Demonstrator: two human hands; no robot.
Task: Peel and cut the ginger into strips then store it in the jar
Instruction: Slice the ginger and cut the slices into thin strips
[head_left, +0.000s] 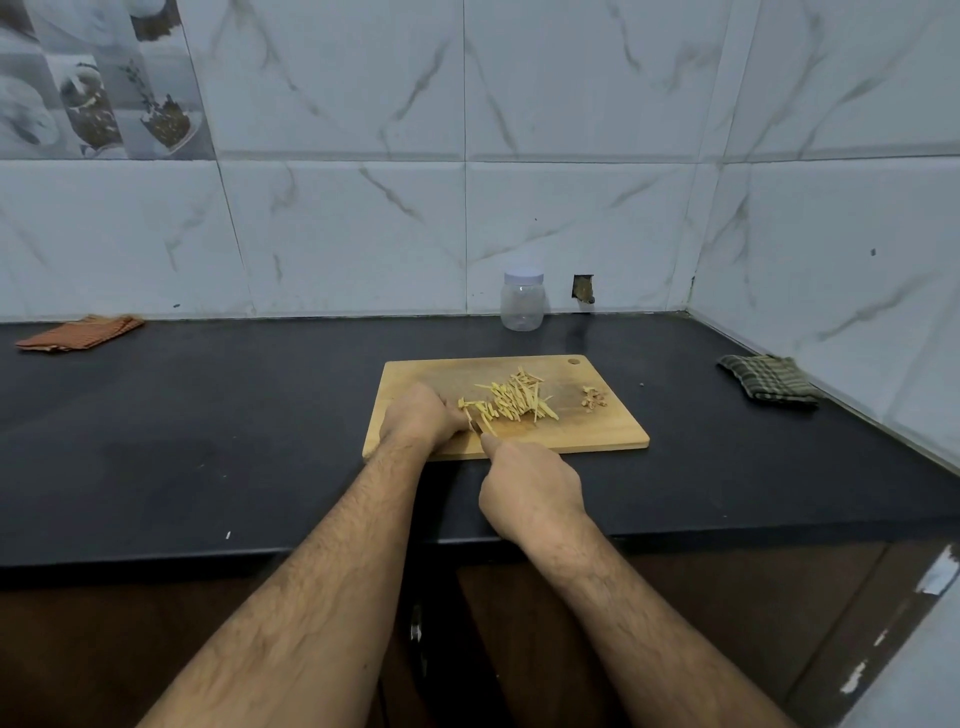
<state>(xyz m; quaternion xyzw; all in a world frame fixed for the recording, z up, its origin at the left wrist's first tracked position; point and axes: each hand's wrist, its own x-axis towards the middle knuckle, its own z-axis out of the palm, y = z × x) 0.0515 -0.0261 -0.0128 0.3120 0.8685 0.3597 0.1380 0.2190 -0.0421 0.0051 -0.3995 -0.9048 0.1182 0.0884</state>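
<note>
A wooden cutting board (597, 431) lies on the black counter. A heap of pale yellow ginger strips (517, 402) covers its middle. My left hand (423, 418) rests on the board's left part with curled fingers and holds down a small piece of ginger (470, 410) at the heap's left end. My right hand (530, 488) grips a knife; only a short stretch of the blade (480, 427) shows, right beside the left fingertips. A small pile of brownish peel (594, 397) sits at the board's right. A clear plastic jar with a white lid (522, 300) stands shut by the wall.
An orange checked cloth (80, 332) lies at the far left of the black counter (208, 415). A green checked cloth (768, 384) lies at the right near the tiled side wall. The counter's front edge runs under my forearms.
</note>
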